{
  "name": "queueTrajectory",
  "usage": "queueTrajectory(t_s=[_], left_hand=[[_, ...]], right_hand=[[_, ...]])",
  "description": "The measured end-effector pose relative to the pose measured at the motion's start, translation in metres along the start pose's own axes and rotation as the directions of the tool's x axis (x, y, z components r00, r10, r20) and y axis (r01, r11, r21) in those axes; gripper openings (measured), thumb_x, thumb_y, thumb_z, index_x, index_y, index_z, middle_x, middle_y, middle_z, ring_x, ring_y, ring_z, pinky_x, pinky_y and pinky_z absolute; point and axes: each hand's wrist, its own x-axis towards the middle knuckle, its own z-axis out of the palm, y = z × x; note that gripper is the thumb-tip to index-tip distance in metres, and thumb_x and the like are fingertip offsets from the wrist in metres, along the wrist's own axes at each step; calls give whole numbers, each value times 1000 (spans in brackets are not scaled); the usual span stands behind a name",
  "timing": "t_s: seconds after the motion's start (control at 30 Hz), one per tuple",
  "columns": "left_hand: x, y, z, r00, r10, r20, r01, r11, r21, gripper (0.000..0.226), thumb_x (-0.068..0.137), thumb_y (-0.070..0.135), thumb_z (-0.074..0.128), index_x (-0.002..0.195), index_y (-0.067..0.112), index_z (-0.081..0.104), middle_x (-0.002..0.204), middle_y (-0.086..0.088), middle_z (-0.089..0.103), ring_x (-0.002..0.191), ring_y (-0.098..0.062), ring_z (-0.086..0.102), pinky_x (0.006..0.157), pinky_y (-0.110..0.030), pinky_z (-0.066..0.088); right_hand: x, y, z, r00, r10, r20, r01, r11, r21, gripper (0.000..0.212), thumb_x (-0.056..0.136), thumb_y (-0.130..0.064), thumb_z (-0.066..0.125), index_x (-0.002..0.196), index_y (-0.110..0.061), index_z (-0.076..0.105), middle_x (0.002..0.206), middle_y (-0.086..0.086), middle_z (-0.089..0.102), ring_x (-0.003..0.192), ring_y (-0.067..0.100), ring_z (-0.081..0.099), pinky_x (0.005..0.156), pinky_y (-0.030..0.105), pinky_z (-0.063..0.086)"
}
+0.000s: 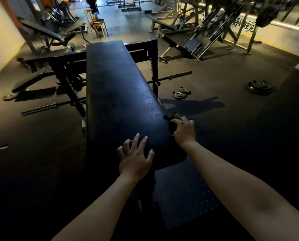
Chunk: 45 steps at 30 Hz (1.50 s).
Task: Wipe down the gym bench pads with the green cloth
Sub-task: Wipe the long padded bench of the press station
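Note:
A long black padded bench (114, 94) runs away from me down the middle of the view. My left hand (135, 158) rests on its near end with spread fingers, fingertips touching the pad. My right hand (183, 131) is at the pad's right edge and grips the green cloth (175, 117), bunched up. Only a small bright green bit of the cloth shows above my fingers; the rest looks dark in the dim light. A dotted dark seat pad (185, 193) lies below the bench end, between my forearms.
The bench's black steel rack (154, 66) holds a barbell (173, 78) low across it. Weight plates (180, 93) lie on the floor to the right, another plate (260, 86) farther right. An incline bench (42, 33) stands at the left, machines and a yellow chair (95, 23) behind.

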Motion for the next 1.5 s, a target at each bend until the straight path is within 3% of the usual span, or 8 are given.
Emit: queueTrajectory(t_s=[0.17,0.47,0.7,0.9,1.03,1.2,1.3,1.5], left_hand=[[2,6,1,997,-74,-22,75,996,52,69,89,66,19,155,45,18,166,12,10,143,-18,13,110,-41,12],[-9,51,19,929,-334,-157,308,936,-169,51,102,40,40,152,36,36,166,4,22,151,-19,14,120,-47,4],[-32,73,33,902,-377,-210,291,891,-350,47,102,33,46,149,28,45,164,-2,27,152,-21,12,122,-42,4],[-51,123,30,890,-324,-320,41,756,-653,50,96,39,46,144,27,48,142,7,46,123,3,39,107,-27,36],[-51,133,23,896,-374,-239,7,550,-835,59,100,32,59,153,27,33,143,4,36,112,6,48,80,-9,47],[-63,107,26,863,-459,-209,82,537,-839,57,91,41,57,143,22,46,144,-8,47,130,-26,51,106,-34,44],[-71,84,25,728,-639,-248,208,550,-809,44,93,1,57,136,11,52,141,-15,46,129,-31,48,98,-25,34],[-70,86,37,543,-801,-251,324,476,-818,43,90,-2,57,131,8,50,147,-15,36,133,-29,41,111,-36,33]], right_hand=[[1,-13,1,981,-184,66,180,981,70,45,91,-6,44,128,-24,63,129,12,53,106,36,44,92,34,35],[-35,1,-4,720,-663,203,663,744,81,46,99,-12,46,142,-26,50,133,11,50,108,32,45,93,43,47],[-18,102,-28,904,-403,141,380,910,166,44,98,-8,48,139,-22,54,127,14,51,109,36,50,91,37,43],[-48,44,-40,842,-523,128,352,714,605,46,97,-12,55,141,-24,52,124,4,52,108,19,54,93,32,49],[-68,11,-39,812,-498,304,59,589,806,44,93,-32,50,137,-34,49,119,5,62,108,19,61,99,43,50],[-79,9,-34,720,-598,352,222,679,700,40,98,-30,44,138,-30,47,108,7,66,91,18,63,80,38,54],[-65,18,-24,760,-631,155,560,758,334,41,102,-31,42,143,-28,44,135,-1,57,122,19,47,99,39,40],[-56,47,-5,806,-560,192,548,829,116,46,103,-33,37,148,-22,37,153,0,36,140,21,22,115,39,24]])
